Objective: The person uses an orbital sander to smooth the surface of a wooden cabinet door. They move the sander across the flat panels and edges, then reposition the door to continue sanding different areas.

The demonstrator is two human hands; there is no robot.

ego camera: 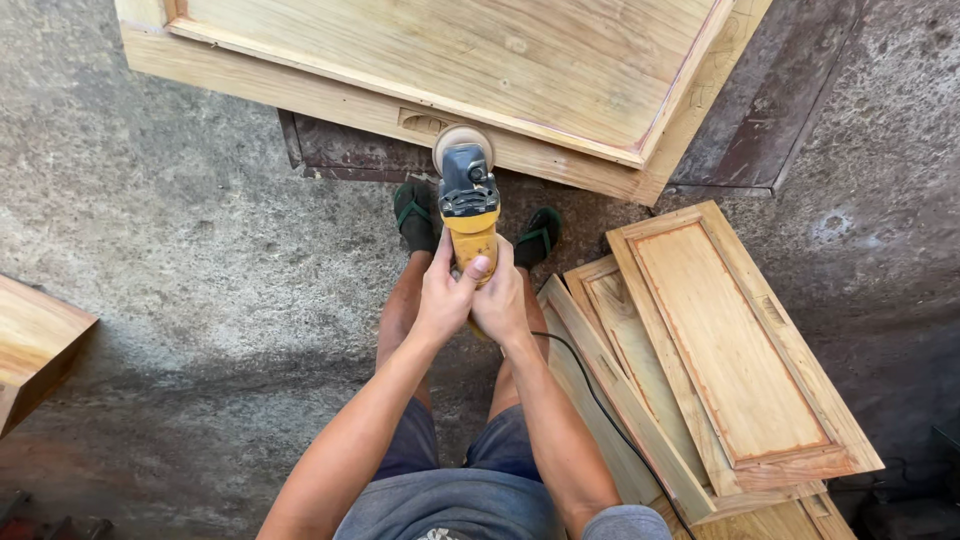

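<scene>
Head view, looking straight down at a standing person on a rough grey concrete floor (190,230). Both hands grip a yellow and black angle grinder (468,205) held out in front of the body, above the feet. The left hand (443,300) wraps the yellow rear body from the left side, its fingers clamped around the housing with the thumb lying up along the top. The right hand (502,300) closes on the same rear body from the right, its fingers curled tight underneath and mostly hidden. The grinder's round sanding disc (457,140) points away from the person and sits right at the near edge of a large pale wooden panel (450,55) that fills the top of the view; whether the disc touches the wood cannot be told. A dark metal frame (350,155) shows beneath that panel. A black power cord (600,400) runs from the tool's rear down to the right across a stack of framed wooden door panels (730,350) lying on the floor just beside the person's right leg. The person wears green flip-flops (415,215) and blue shorts (470,455). Another piece of wood (35,345) juts in at the left edge, well apart from the hands.
</scene>
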